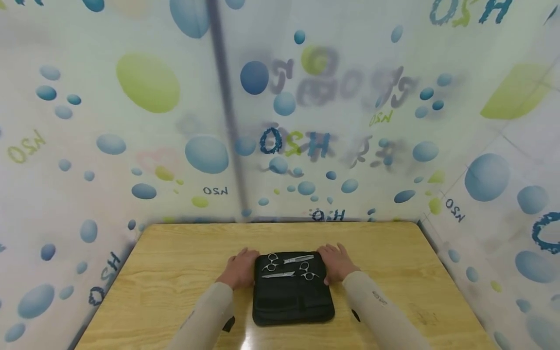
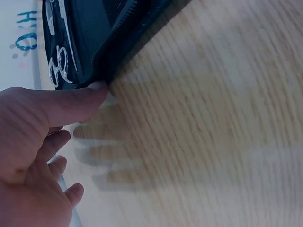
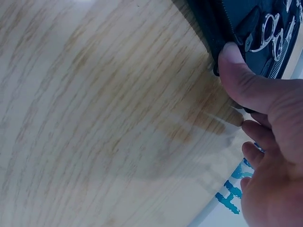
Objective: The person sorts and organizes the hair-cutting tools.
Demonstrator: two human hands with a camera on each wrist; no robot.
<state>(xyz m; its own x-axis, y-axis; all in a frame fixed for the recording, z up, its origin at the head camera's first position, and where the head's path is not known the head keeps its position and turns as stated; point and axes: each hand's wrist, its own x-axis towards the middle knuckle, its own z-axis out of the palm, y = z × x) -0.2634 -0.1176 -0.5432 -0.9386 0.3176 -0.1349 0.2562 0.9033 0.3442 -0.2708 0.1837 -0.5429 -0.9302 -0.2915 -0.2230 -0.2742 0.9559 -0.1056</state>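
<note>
A black zip case (image 1: 288, 301) lies open on the wooden table, its inside facing up. Two pairs of silver hairdressing scissors lie in its far half. The upper pair, thinning scissors (image 1: 299, 259), points right; the lower pair of scissors (image 1: 278, 275) points left. My left hand (image 1: 239, 268) holds the case at its left edge, thumb against the zipped rim in the left wrist view. At the right edge my right hand (image 1: 336, 263) grips the case, with its thumb on the rim. The other fingers are loosely bent, and the fingertips at the case are partly hidden.
The wooden table (image 1: 175, 272) carries the case near its middle. Behind it and along both sides hang pale curtains (image 1: 280, 194) printed with blue and green spots and lettering. A dark vertical strip (image 1: 227, 107) runs behind the back curtain.
</note>
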